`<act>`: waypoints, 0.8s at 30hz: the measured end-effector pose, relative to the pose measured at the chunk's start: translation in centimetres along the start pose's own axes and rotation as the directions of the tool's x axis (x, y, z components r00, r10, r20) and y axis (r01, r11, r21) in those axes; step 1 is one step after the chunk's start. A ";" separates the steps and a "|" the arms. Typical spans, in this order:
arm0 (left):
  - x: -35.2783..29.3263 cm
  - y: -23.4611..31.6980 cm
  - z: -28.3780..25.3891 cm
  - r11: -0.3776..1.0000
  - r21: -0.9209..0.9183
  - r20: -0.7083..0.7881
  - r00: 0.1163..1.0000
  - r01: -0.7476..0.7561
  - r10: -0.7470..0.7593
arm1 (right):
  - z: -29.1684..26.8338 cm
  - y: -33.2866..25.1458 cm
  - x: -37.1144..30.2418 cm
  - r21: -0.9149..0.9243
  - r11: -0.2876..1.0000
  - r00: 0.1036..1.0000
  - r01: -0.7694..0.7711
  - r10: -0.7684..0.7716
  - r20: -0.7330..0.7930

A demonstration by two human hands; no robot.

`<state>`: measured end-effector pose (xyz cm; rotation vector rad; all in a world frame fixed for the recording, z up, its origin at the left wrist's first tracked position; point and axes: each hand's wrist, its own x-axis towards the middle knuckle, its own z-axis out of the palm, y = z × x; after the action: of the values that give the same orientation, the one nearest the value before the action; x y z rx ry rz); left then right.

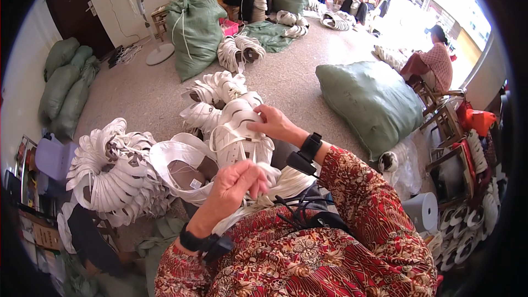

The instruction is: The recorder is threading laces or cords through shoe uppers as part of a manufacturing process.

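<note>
Steady white shoe upper [237, 132] with right hand [279, 126] spread upon it; at its near end, work bunched left hand [234, 185] gently, cannot tell around what.

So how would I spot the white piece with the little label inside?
Follow the red-patterned left sleeve to the left hand. Just beyond, leftward, sits a wide-open white piece. Unlike the bunched stacks beside it, its brown inside shows a small label.

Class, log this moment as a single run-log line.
left hand: fingers curled, contents unclear | right hand: fingers on stacked white curved shoe uppers | ahead right: bulging green sack
</note>
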<state>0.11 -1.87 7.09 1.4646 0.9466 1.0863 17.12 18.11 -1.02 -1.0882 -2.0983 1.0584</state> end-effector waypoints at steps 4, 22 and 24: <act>-3.8 1.6 0.4 0.815 -0.318 0.674 0.720 0.484 -0.165 | 0.5 -0.2 0.1 0.005 1.000 1.000 0.008 -0.008 -0.029; -4.3 0.8 1.2 0.967 0.073 0.329 0.909 0.244 -0.254 | 0.2 -5.7 -3.4 -0.223 0.971 0.994 0.086 -0.100 -0.051; -4.1 0.6 1.6 0.971 0.109 0.331 0.914 0.211 -0.235 | 1.5 -5.2 -1.9 -0.225 0.969 0.990 0.101 -0.121 -0.073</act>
<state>0.50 -6.26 6.99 1.5001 0.8829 0.6104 14.83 14.04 2.36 -1.0836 -2.2173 0.7253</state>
